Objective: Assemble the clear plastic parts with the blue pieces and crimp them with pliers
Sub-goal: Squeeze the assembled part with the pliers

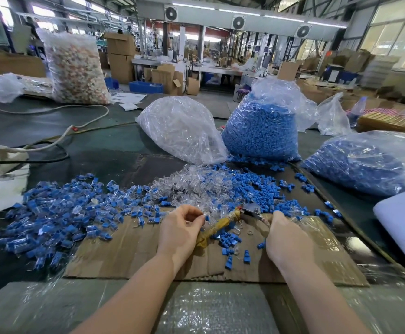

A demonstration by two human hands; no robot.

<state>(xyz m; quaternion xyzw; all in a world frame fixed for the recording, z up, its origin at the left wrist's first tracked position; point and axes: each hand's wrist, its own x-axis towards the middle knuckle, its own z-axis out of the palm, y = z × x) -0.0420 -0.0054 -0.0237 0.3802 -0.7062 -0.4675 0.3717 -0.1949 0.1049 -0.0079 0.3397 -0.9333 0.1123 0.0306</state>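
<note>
clear ribbed part (205, 218) was pinched in left hand (178, 230); tape-wrapped pliers (223, 225) were gripped by right hand (286, 237) over corrugated cardboard (134, 249).

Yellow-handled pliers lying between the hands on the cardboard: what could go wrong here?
1. The yellow-taped pliers lie under both hands; the left hand, pinching a small clear plastic part, could knock them.
2. The right hand rests near the metal jaws; a pinch seems possible.

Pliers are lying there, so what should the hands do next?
Probably the right hand should take up the pliers. The left hand already pinches a small clear part beside them, and they lie on the cardboard between both hands.
</note>
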